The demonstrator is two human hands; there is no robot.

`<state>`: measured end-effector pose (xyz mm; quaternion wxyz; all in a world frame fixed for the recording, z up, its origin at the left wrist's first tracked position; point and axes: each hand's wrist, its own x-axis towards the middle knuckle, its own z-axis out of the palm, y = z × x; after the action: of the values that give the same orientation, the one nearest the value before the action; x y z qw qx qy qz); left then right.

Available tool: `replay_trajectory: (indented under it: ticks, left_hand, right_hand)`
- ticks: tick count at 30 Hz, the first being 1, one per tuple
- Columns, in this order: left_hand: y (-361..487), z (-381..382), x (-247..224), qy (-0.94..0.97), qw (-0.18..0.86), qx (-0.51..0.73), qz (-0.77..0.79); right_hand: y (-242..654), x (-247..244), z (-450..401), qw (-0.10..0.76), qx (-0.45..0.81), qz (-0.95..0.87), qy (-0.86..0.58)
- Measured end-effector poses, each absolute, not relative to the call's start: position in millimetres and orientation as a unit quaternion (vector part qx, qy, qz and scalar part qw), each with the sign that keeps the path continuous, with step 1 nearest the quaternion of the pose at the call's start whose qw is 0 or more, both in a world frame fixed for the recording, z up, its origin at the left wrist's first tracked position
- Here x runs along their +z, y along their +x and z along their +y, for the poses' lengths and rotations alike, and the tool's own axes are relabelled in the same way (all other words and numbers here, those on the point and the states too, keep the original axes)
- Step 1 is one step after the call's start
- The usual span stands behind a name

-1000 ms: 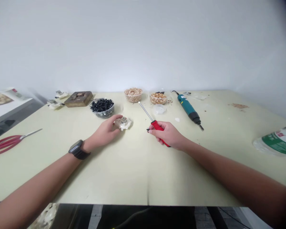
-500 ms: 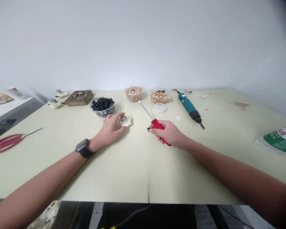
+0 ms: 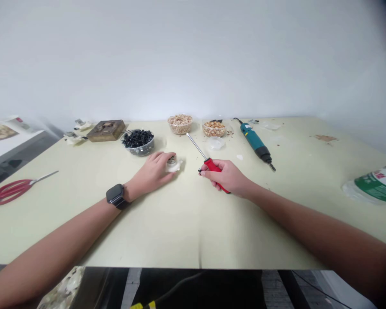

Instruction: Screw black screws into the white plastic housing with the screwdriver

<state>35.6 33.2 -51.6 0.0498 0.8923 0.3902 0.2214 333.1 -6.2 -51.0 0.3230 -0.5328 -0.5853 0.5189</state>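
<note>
My left hand, with a black watch on the wrist, has its thumb and fingers around a small white plastic part with a metallic centre, resting on the table. My right hand is closed on the red handle of a screwdriver, whose shaft points up and to the left. Between the right thumb and fingertip is a small black piece, too small to name. Beyond my left hand stands a clear bowl of black pieces.
Tubs of small brass-coloured parts stand at the back, a clear lid before them. A teal electric screwdriver lies right. Red scissors and a metal block are left; a green-labelled bottle is far right.
My left hand and the white plastic part have shifted slightly to the right across the table. My right hand still holds the screwdriver and black piece in nearly the same place.
</note>
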Motion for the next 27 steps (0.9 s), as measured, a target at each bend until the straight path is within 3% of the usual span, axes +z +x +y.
replay_trajectory:
  ticks: [7, 27]
  left_hand:
    - [46, 12, -46, 0.922, 0.036, 0.241, 0.3]
    - [58, -1, -41, 0.899, 0.139, 0.269, 0.317]
  right_hand:
    - [333, -44, -10, 0.335, 0.509, -0.588, -0.532]
    - [322, -45, -24, 0.36, 0.491, -0.659, -0.443]
